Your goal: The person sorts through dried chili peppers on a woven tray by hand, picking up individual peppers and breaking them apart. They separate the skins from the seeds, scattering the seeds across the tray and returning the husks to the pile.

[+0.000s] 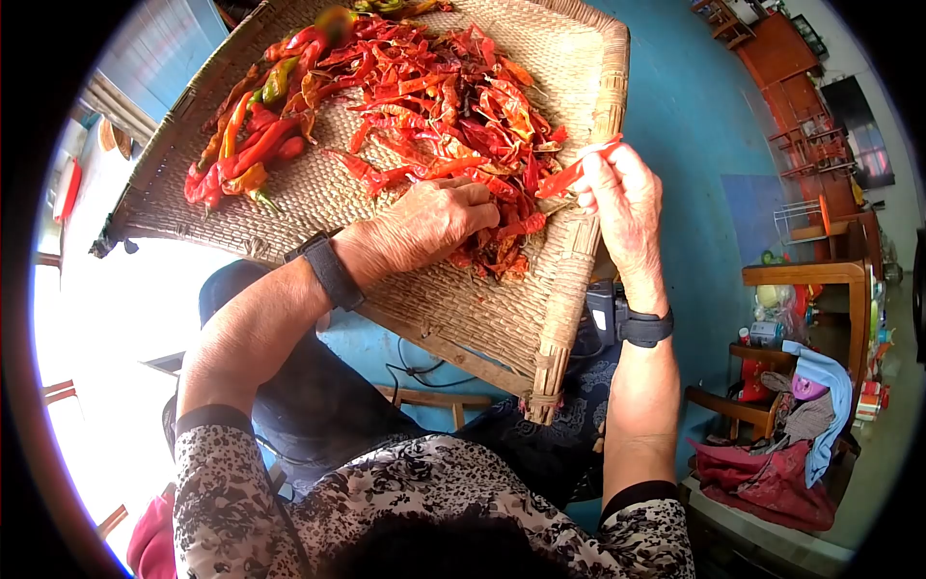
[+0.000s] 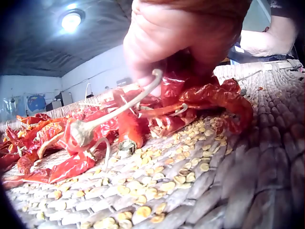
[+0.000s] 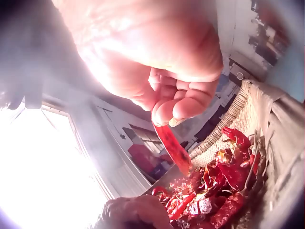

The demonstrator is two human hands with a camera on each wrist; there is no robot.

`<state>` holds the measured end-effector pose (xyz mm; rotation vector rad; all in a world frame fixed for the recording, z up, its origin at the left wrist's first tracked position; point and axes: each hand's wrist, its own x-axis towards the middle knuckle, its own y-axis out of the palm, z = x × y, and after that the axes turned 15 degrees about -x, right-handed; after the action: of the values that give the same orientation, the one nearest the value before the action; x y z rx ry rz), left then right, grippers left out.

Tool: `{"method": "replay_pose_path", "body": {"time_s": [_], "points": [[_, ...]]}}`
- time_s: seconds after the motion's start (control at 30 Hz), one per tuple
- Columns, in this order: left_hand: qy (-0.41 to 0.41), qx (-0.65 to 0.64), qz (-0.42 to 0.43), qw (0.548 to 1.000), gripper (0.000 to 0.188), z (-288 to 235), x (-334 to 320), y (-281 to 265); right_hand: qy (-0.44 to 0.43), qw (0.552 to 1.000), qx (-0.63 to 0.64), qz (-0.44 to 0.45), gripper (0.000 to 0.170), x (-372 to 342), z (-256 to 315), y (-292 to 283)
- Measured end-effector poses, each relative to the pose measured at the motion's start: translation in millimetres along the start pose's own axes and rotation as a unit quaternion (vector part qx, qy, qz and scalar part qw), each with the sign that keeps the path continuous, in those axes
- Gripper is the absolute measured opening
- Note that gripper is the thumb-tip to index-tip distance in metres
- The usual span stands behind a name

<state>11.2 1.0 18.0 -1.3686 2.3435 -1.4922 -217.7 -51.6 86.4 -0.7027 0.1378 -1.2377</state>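
Dried red chili peppers [image 1: 424,125] lie heaped in a woven basket tray [image 1: 193,227]. My right hand [image 1: 627,198], raised over the tray's right rim, pinches one long red chili pepper [image 3: 172,149] between thumb and fingertips. That pepper hangs down toward the heap in the right wrist view. At the heap's near edge, my left hand [image 1: 434,222] has its fingers curled down among the peppers. In the left wrist view its thumb and fingers grip a glossy red chili pepper [image 2: 172,89], partly hidden by the hand. Pale seeds [image 2: 178,179] are scattered on the weave below.
Fresher red, orange and green peppers [image 1: 253,145] form a separate pile at the tray's left. The tray rests over the person's lap, above a wooden stool [image 1: 434,397]. At the right, a wooden chair [image 1: 810,275] bears clothes [image 1: 772,478].
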Motion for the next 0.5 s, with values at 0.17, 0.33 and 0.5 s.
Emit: {"method": "replay_pose_path", "body": {"time_s": [0.17, 0.33, 0.5], "points": [[-0.001, 0.013, 0.017, 1.000, 0.021, -2.0, -1.0, -0.3, -0.012, 1.000, -0.005, 0.026, 0.020, -3.0, 3.5, 3.8], [-0.023, 0.016, 0.039, 0.999, 0.019, -4.5, 0.0, -3.3, -0.009, 1.000, 0.004, 0.015, 0.019, -2.0, 3.9, 3.4], [-0.007, 0.022, 0.042, 0.999, 0.016, -4.9, 0.2, -4.3, -0.027, 0.999, -0.031, 0.034, 0.017, -4.4, 3.8, 7.6]]}}
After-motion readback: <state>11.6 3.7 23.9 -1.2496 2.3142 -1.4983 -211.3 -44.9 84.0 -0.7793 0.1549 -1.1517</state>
